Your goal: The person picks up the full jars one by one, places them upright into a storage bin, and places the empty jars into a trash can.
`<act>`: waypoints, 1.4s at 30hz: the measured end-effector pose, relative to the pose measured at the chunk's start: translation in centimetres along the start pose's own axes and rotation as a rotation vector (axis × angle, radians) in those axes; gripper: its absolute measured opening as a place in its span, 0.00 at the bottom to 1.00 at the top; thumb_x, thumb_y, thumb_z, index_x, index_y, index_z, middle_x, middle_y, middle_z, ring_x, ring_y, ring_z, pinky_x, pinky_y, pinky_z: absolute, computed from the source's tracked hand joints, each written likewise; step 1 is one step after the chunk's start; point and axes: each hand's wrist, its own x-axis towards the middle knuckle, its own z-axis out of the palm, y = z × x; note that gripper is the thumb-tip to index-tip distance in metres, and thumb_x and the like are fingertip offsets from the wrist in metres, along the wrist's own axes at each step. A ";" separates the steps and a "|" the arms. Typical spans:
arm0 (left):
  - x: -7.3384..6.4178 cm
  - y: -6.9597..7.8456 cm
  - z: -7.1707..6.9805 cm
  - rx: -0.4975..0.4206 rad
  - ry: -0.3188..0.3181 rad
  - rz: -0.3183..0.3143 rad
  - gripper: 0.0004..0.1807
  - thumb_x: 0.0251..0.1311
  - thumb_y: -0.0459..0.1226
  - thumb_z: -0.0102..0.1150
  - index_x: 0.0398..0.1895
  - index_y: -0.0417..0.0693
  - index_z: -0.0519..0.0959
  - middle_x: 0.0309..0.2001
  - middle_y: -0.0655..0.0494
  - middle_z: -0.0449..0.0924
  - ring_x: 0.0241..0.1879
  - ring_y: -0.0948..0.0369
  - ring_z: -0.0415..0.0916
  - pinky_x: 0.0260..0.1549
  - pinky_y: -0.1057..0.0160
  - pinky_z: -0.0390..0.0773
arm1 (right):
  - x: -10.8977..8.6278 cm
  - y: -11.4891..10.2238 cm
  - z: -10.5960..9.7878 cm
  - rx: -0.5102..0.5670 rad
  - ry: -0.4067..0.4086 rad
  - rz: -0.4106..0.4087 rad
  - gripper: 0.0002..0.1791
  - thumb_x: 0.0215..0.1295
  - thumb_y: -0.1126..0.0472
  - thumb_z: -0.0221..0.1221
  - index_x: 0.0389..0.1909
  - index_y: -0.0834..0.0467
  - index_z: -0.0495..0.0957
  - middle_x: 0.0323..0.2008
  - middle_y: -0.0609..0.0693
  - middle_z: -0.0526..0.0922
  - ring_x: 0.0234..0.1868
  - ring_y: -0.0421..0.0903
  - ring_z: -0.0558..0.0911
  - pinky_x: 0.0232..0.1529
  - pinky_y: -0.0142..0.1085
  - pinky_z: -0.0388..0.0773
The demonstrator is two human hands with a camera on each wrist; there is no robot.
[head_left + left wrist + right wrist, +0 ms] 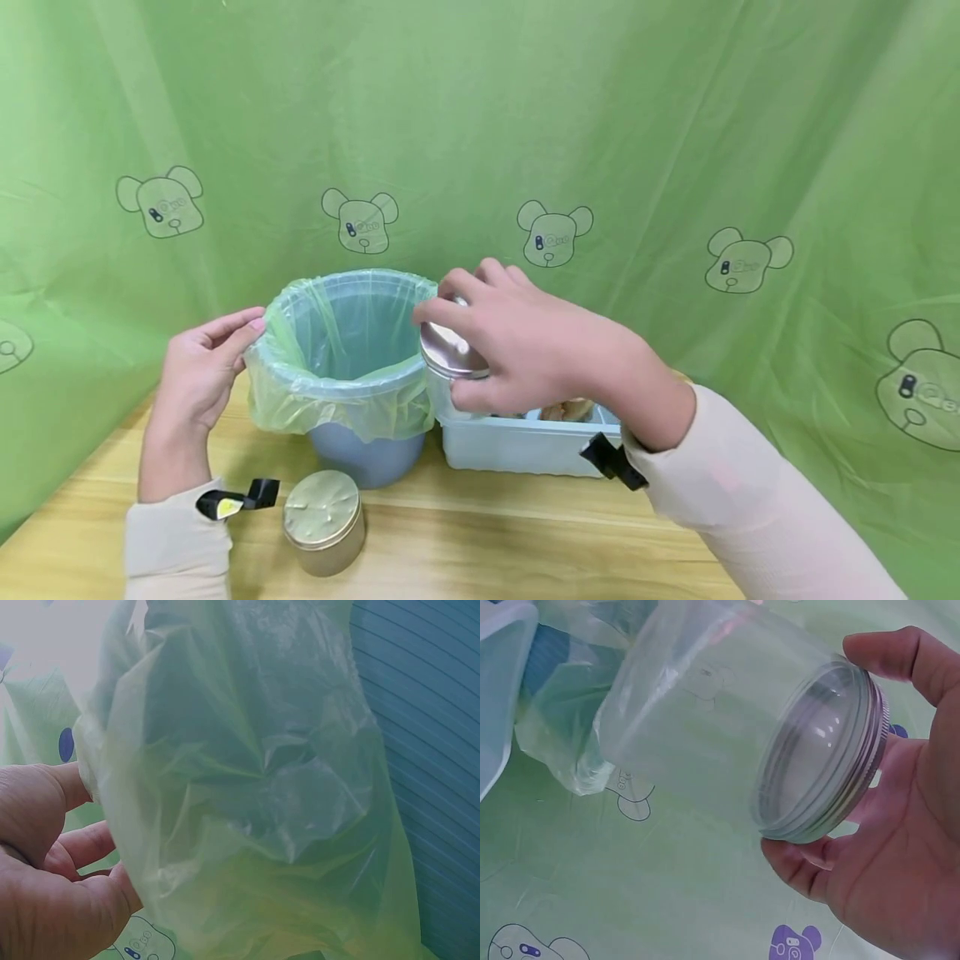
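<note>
Item 1: clear plastic jar (pixel 697 727), with ribbed metal lid (pixel 450 354). Hanging in the right hand (pixel 517 337) over the far half of the bench (pixel 465 542), between bin and tray; tilting in the right wrist view, no contents showing. Whether it is touching the bin cannot be told. Handling, as judged: light, stiff-walled, slippery on its smooth side, liable to dent or crack under a hard squeeze. Best hold: the lid's ribbed rim, which the right hand is gripping, thumb on one side and bent fingers on the other.

Item 2: blue plastic bin (pixel 367 458), standing toward the bench's far edge, left of the tray; probably light and easily nudged.

Item 3: translucent green bag (pixel 337 408), lining the bin and folding over its rim. Probably limp, thin, prone to tearing. The left hand (pixel 202 367) is pinching its edge at the rim, thumb against fingers, a sound hold.

Item 4: round metal tin (pixel 324 525), sitting upright in front of the bin, nearer the bench's left edge than the right; rigid, seemingly best taken round its side.

Item 5: light-blue tray (pixel 517 450), resting right of the bin, holding a tan, bread-like piece (pixel 570 411).
</note>
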 end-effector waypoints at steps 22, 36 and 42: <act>0.3 -0.2 0.2 -0.013 -0.021 0.000 0.11 0.64 0.35 0.70 0.49 0.47 0.88 0.43 0.62 0.86 0.42 0.69 0.79 0.36 0.75 0.79 | 6.6 2.1 -1.4 0.038 0.038 0.056 0.26 0.59 0.50 0.60 0.60 0.41 0.73 0.52 0.44 0.70 0.46 0.50 0.62 0.47 0.42 0.57; 0.1 -0.1 -0.1 -0.049 -0.030 -0.002 0.11 0.64 0.33 0.70 0.49 0.45 0.88 0.43 0.61 0.87 0.41 0.68 0.80 0.37 0.74 0.80 | 10.4 2.8 3.2 0.011 -0.003 0.084 0.32 0.61 0.45 0.61 0.68 0.41 0.69 0.62 0.47 0.68 0.54 0.50 0.62 0.52 0.43 0.60; 0.1 0.1 -0.2 -0.021 -0.018 -0.005 0.12 0.63 0.34 0.70 0.50 0.46 0.88 0.44 0.62 0.86 0.41 0.68 0.77 0.35 0.75 0.78 | 11.2 2.7 4.9 0.014 -0.034 0.102 0.33 0.63 0.44 0.61 0.69 0.41 0.68 0.63 0.48 0.67 0.54 0.50 0.63 0.52 0.42 0.60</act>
